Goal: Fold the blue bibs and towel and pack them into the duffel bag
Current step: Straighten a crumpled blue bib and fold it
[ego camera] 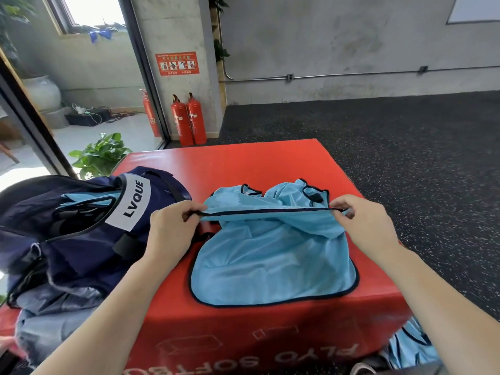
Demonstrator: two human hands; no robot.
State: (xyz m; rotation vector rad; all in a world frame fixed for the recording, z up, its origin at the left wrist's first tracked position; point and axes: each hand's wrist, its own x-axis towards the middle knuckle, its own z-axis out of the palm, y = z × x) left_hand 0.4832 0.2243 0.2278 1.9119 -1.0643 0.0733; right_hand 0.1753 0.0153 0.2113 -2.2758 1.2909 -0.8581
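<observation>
A light blue mesh bib (pixel 273 263) with black trim lies on the red soft box (pixel 243 163). My left hand (pixel 173 226) pinches its black-trimmed edge at the left end, and my right hand (pixel 362 223) pinches the same edge at the right end, so the hem is stretched taut between them above the box. The navy duffel bag (pixel 89 239), marked LVQUE, sits open at the left of the box, with light blue fabric (pixel 89 200) showing inside it. More light blue bib fabric (pixel 411 345) lies low at the right, beside the box.
Grey-blue cloth (pixel 54 318) is bunched under the bag at the lower left. Dark speckled rubber floor (pixel 405 158) surrounds the box on the right. Two red fire extinguishers (pixel 189 120) and a potted plant (pixel 100 155) stand beyond the box.
</observation>
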